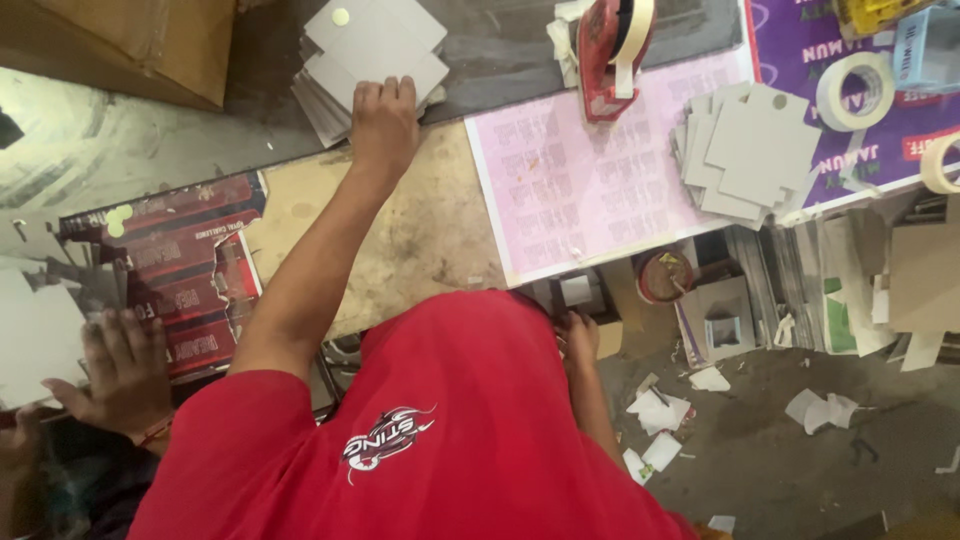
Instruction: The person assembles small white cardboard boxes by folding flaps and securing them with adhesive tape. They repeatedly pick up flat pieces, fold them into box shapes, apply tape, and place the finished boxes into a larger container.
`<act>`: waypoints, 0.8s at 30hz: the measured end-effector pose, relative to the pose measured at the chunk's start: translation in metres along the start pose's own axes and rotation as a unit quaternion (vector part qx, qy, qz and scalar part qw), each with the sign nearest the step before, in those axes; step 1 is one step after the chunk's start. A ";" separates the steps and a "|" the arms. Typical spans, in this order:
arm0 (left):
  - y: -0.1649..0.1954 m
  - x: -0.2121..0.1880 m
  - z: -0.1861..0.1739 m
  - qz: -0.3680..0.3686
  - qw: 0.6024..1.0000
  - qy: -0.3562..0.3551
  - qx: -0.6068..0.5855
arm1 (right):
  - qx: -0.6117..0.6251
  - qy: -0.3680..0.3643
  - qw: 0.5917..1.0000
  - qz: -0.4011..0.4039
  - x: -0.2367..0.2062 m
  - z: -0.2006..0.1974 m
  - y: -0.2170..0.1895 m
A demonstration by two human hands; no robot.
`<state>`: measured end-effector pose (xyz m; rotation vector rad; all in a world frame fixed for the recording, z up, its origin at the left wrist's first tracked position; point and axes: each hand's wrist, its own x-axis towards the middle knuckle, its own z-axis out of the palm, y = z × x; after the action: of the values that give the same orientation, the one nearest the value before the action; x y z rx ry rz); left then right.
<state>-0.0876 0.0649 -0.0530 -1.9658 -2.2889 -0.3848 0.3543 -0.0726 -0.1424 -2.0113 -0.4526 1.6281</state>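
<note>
Your left hand lies flat, fingers together, on the stack of grey card squares at the far edge of the counter; it presses on the top sheets and has not closed round any. Your right hand is low at the counter's near edge, by a small open box; whether it holds anything you cannot tell from here. That stack is fanned and uneven, so a sideways pull could slide several squares off together. Beside it stand a red tape dispenser, a second grey card pile on the pink sheet, and tape rolls. Another person's hand rests on white sheets to your left.
</note>
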 end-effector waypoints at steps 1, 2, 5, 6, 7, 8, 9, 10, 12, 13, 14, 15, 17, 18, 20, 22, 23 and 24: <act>-0.001 0.000 0.002 0.015 1.000 0.021 0.006 | -0.026 0.018 0.999 -0.039 0.001 -0.004 0.000; -0.002 -0.001 0.001 0.029 0.999 0.040 0.012 | -0.053 0.035 0.995 -0.077 0.001 -0.010 0.001; -0.006 -0.005 -0.010 0.057 0.997 0.054 -0.004 | -0.134 0.099 0.955 -0.246 0.003 -0.027 0.003; -0.008 -0.005 -0.017 0.055 0.994 0.096 0.023 | -0.159 0.123 0.929 -0.311 0.004 -0.030 0.003; -0.012 -0.005 -0.025 0.053 0.988 0.138 0.050 | -0.167 0.139 0.917 -0.335 0.005 -0.032 0.002; -0.015 -0.006 -0.035 0.051 0.979 0.180 0.077 | -0.175 0.155 0.904 -0.358 0.004 -0.034 -0.001; -0.018 -0.006 -0.046 0.000 0.984 0.178 0.018 | -0.182 0.172 0.890 -0.381 0.001 -0.034 -0.006; -0.021 -0.008 -0.058 -0.051 0.982 0.175 -0.043 | -0.137 0.136 0.908 -0.371 -0.002 -0.030 -0.014; -0.019 -0.019 -0.081 -0.116 0.954 0.237 -0.138 | -0.049 0.061 0.935 -0.347 -0.014 -0.016 -0.034; -0.015 -0.028 -0.092 -0.128 0.928 0.305 -0.172 | -0.045 0.029 0.939 -0.339 -0.023 -0.007 -0.046; -0.010 -0.036 -0.102 -0.133 0.895 0.373 -0.206 | -0.037 -0.002 0.943 -0.332 -0.033 0.006 -0.058; -0.003 -0.044 -0.110 -0.152 0.871 0.384 -0.265 | -0.027 -0.031 0.945 -0.326 -0.043 0.021 -0.071; 0.011 -0.059 -0.119 -0.191 0.813 0.397 -0.381 | -0.057 -0.084 0.947 -0.304 -0.063 0.052 -0.095; 0.016 -0.064 -0.122 -0.230 0.775 0.379 -0.451 | -0.046 -0.137 0.941 -0.305 -0.070 0.071 -0.106; 0.024 -0.072 -0.122 -0.302 0.681 0.331 -0.580 | -0.034 -0.243 0.921 -0.304 -0.082 0.106 -0.121; 0.029 -0.077 -0.118 -0.340 0.648 0.283 -0.620 | -0.029 -0.306 0.893 -0.329 -0.086 0.144 -0.129; 0.031 -0.078 -0.116 -0.355 0.631 0.258 -0.640 | -0.025 -0.312 0.880 -0.357 -0.085 0.161 -0.133; 0.034 -0.081 -0.115 -0.324 0.654 0.248 -0.637 | -0.038 -0.306 0.869 -0.387 -0.081 0.172 -0.137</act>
<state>-0.0516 -0.0368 0.0424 -0.6663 -2.2578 -2.7407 0.1763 0.0249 -0.0248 -1.0386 -1.3619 1.6454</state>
